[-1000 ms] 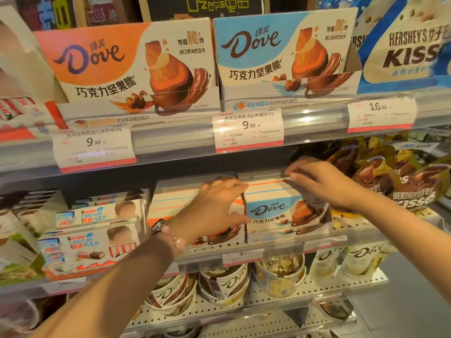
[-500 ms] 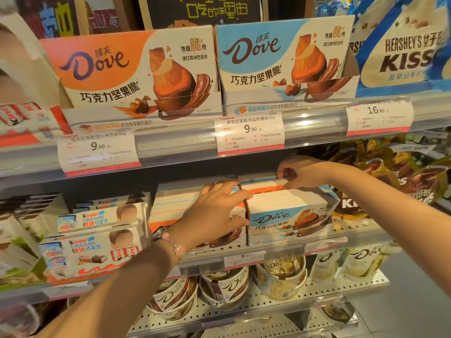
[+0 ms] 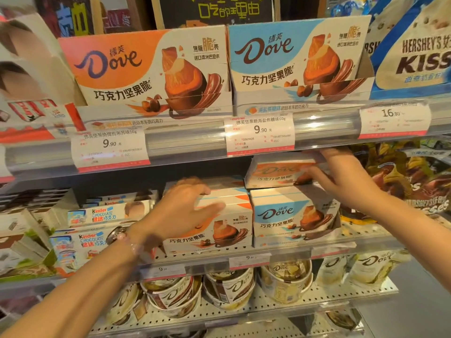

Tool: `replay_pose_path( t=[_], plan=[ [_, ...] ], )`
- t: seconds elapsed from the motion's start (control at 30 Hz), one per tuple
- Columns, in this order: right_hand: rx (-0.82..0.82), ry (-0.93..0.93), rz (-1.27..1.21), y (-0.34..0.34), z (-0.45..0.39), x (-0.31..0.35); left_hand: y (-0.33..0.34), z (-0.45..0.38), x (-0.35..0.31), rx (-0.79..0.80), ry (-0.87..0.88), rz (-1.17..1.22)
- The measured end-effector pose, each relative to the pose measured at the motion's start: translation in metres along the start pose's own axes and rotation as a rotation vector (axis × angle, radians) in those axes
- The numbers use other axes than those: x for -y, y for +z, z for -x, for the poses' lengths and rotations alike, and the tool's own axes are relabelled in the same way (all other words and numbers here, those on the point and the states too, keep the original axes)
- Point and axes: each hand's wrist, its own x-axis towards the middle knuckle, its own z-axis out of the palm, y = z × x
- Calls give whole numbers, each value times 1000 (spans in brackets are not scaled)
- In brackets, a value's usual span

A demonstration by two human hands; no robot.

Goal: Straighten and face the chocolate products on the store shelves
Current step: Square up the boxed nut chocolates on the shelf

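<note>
The right hand (image 3: 341,176) has its fingers (image 3: 314,173) closed around an orange Dove box (image 3: 275,172), held tilted just above the blue Dove box (image 3: 290,215) and right under the upper shelf rail (image 3: 195,140). The left hand (image 3: 180,208) lies with fingers spread flat on top of the orange Dove carton (image 3: 219,228), gripping nothing (its thumb is blurred). Both cartons stand side by side, touching, at the front of the middle shelf (image 3: 268,252), faces forward. Left of them sit Kinder Chocolate boxes (image 3: 97,215); right of them, Hershey's Kisses bags (image 3: 415,186). Below are Dove tubs (image 3: 231,289). Above stand two large Dove display cartons (image 3: 151,69), over the 9.90 price tags (image 3: 260,135).
</note>
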Motion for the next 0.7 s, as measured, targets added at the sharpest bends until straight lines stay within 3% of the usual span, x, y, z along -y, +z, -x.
replay_pose_path(
  t=[0.13,0.27,0.43,0.7],
  plan=[
    [-93,17,3,-1,4,9,-7,-7,7,47,-29,37],
    [-105,17,-8,-3,5,14,-8,-13,9,112,-17,-79],
    [-125,-34,-40,-6,5,19,-9,-12,1,173,-24,-38],
    [-163,-57,-34,-2,11,14,-1,0,4,129,76,-52]
  ],
)
